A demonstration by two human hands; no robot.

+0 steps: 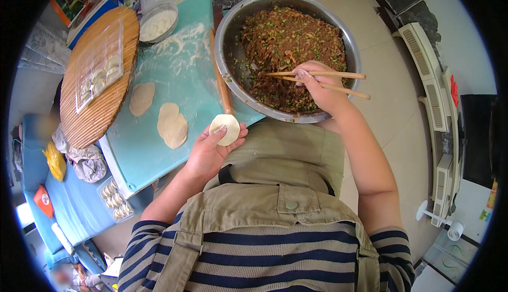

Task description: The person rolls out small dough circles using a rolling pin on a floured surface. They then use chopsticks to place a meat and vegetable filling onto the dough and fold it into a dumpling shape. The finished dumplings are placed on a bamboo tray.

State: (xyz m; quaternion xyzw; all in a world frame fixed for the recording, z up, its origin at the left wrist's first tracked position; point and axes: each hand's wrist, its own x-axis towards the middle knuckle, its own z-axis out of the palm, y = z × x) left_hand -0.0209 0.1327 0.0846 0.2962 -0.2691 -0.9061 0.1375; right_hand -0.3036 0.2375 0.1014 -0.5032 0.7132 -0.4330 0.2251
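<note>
My left hand (pixel 210 147) holds a round dough wrapper (pixel 229 130), its thumb lying across the face. Wooden chopsticks (pixel 337 82) are gripped in my right hand (pixel 321 87), their tips in the brown and green minced filling (pixel 293 42). That filling lies in a wide steel basin (pixel 353 53). A wooden rolling pin (pixel 223 89) lies against the basin's left side. More wrappers (pixel 172 127) rest in two small overlapping groups on the floured teal mat (pixel 190 85). Left of them, a plastic tray of dumplings (pixel 99 77) stands on a round slatted board (pixel 95 121).
A bowl of flour (pixel 158 24) stands at the mat's upper left. Another tray of dumplings (pixel 115 200) sits on the blue sofa (pixel 75 200) beside the table. A person (pixel 75 278) is at the lower left. A white cabinet (pixel 432 89) stands at the right.
</note>
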